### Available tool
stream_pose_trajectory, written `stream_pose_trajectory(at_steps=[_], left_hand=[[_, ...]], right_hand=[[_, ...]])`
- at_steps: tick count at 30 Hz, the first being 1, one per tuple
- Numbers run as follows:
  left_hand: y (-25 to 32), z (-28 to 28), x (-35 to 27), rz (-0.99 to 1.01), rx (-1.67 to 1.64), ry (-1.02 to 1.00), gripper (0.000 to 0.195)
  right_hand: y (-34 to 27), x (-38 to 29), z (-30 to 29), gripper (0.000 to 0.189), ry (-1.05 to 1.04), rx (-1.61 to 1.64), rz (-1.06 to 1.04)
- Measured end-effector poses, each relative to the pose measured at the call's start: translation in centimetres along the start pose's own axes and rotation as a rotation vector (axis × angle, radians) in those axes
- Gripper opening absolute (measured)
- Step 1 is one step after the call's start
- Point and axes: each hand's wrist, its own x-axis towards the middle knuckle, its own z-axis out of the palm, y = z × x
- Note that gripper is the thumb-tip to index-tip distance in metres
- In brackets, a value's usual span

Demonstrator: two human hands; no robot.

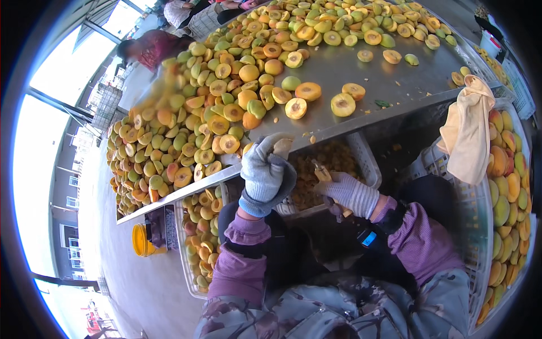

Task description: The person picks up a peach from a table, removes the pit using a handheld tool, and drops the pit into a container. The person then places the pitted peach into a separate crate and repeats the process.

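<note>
My left hand [263, 171], in a grey knit glove with a blue cuff, is raised at the front edge of the metal table [334, 70]. Its fingers are curled; whether something is inside them is hidden. In my right hand [349, 193], in a striped whitish glove, is a wooden-handled tool [322, 173] with a short metal tip, pointing up and away from me. A large heap of halved yellow-green stone fruit [220, 89] covers the table's left and far parts. Several cut halves [296, 108] lie just beyond my left hand, their pit cavities showing.
Below the table edge, a crate [372, 169] holds small brown pieces. Fruit halves fill a crate [186, 254] at left. At right stands a crate of fruit [501, 203], a beige cloth [468, 131] over its corner. A yellow bucket [141, 240] and another person [154, 48] are left.
</note>
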Motion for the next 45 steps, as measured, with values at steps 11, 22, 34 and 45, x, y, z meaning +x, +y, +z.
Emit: stream_pose_trajectory(at_steps=[11,22,34,45], left_hand=[[1.6,-21.6,-18.3,-0.496,1.268,-0.073,0.033],[-4.0,-9.1,6.7,-0.544,1.312,-0.639,0.043],[-4.0,-4.4,5.1,-0.602,-0.446,-0.298,0.052],[0.0,3.0,3.2,0.067,0.237,-0.134,0.047]], right_hand=[[1.2,-0.9,1.7,0.02,0.017,-0.204,0.033],[1.5,0.6,0.9,0.021,0.087,-0.272,-0.033],[1.5,1.6,-0.3,0.031,0.514,-0.812,-0.672],[-1.9,1.5,0.8,0.032,0.709,-1.007,-0.665]])
